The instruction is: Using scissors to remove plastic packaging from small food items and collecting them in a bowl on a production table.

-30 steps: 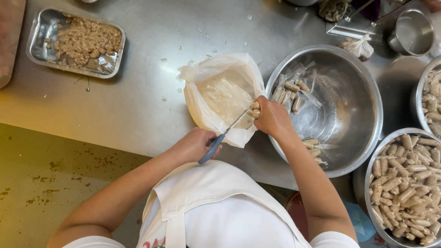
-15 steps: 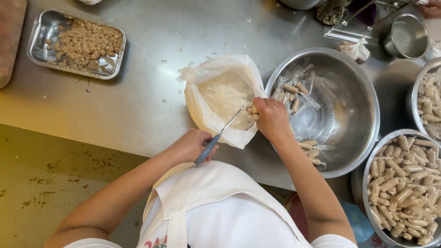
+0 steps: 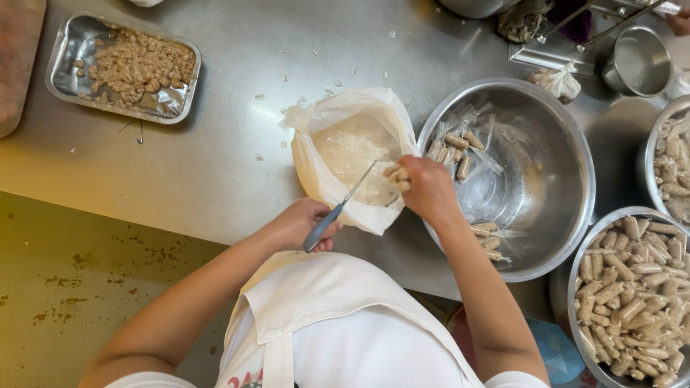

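Food-prep kitchen, commercial in look.
A stainless steel bench (image 3: 215, 165) carries large steel bowls (image 3: 568, 215) of small sausages (image 3: 632, 302) and a filling tray (image 3: 65, 65) near its far-left corner.

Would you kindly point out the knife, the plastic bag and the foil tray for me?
knife (image 3: 332, 216): head view, on its blue-grey handle.
plastic bag (image 3: 316, 162): head view, on its left wall.
foil tray (image 3: 61, 65): head view, on its bare left end.
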